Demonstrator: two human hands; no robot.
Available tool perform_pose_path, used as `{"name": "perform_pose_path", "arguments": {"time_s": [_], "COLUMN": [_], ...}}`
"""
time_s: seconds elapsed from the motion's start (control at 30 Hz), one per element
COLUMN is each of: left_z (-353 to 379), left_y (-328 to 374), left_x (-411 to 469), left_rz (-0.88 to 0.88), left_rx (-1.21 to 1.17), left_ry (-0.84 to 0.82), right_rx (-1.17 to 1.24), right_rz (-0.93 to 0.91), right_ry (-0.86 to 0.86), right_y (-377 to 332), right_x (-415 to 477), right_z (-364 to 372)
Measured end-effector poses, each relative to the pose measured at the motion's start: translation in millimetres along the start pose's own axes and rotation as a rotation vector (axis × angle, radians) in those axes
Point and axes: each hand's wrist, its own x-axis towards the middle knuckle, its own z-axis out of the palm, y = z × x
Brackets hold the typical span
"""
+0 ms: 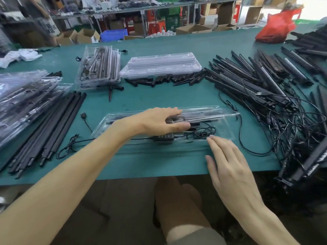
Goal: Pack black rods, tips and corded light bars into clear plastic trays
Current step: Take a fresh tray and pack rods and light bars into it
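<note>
Pressing left hand [159, 121] flat on clear tray [228, 119], fingers [172, 111] straight together, right hand [230, 165] fingers loosely spread

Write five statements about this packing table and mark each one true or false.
1. The left hand lies flat on the clear tray in front of the person. True.
2. The right hand grips a rod. False: it holds nothing, and its straight fingers are at the tray's near edge.
3. The black rods lie in a bundle left of that tray. True.
4. The stack of empty trays sits on the floor. False: it sits on the green table, beyond the tray being packed.
5. The red bag is at the table's far right. True.
</note>
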Motion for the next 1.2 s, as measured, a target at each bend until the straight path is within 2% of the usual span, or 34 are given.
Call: {"name": "perform_pose_path", "arguments": {"time_s": [0.17,0.3,0.53,0.73,0.83,0.9,1.03,1.2], "left_z": [28.0,41.5,52.6,57.2,56.8,57.2,59.0,64.6], "left_y": [0.0,-6.5,-8.8,-8.0,-7.3,-7.1,-7.4,-9.6], "left_x": [-3.8,-1.9,-0.7,-1.7,-1.9,-2.1,-1.0,-2.1], "left_rz": [0.067,0.092,0.140,0.136,0.138,0.142,0.144,0.173], "left_rx": [0.142,0.218,0.319,0.337,0.340,0.345,0.359,0.389], "left_ry": [0.053,0.144,0.190,0.202,0.200,0.196,0.212,0.301], "right_rx": [-0.112,-0.073,0.281,0.183,0.262,0.233,0.137,0.101], "right_rz": [0.018,0.066,0.161,0.135,0.225,0.300,0.482,0.592], "right_ry": [-0.096,-0.191,0.012,0.106,0.096,0.047,-0.190,-0.399], "right_y": [0.3,-4.3,6.1,11.4,14.8,16.9,27.6,37.4], "right_x": [8.0,16.6,9.5,1.3,10.6,21.7,48.9,86.5], "right_z": [-2.8,-12.6,-17.7,-17.0,-25.0,-28.6,-27.7,-24.2]}}
